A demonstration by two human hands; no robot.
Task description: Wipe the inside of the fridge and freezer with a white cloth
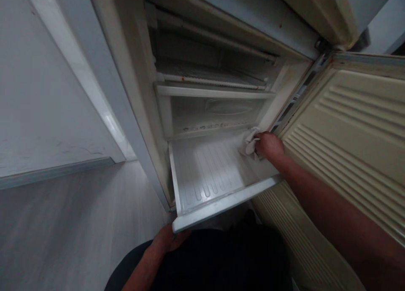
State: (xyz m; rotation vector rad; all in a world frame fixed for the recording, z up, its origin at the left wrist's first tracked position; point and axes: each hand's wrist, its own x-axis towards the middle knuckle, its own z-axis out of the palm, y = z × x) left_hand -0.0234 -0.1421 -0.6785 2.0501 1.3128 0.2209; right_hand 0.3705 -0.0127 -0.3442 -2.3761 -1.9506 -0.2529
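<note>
A white freezer drawer (221, 197) is pulled out of the open freezer, its ribbed floor facing up. Inside it, at the right side, my right hand (270, 145) is closed on a crumpled pale cloth (251, 144) that touches the drawer. Part of the cloth is hidden behind my fingers. At the drawer's front left corner, my left hand (167, 238) grips the front edge from below, with some fingers out of sight under it.
The freezer door (357, 126) stands open on the right. Above the drawer are a closed drawer front (229, 107) and a shelf (209, 74). A white wall (53, 84) rises at the left, over a grey wood-look floor (82, 219). My dark-clothed legs (215, 261) are close below the drawer.
</note>
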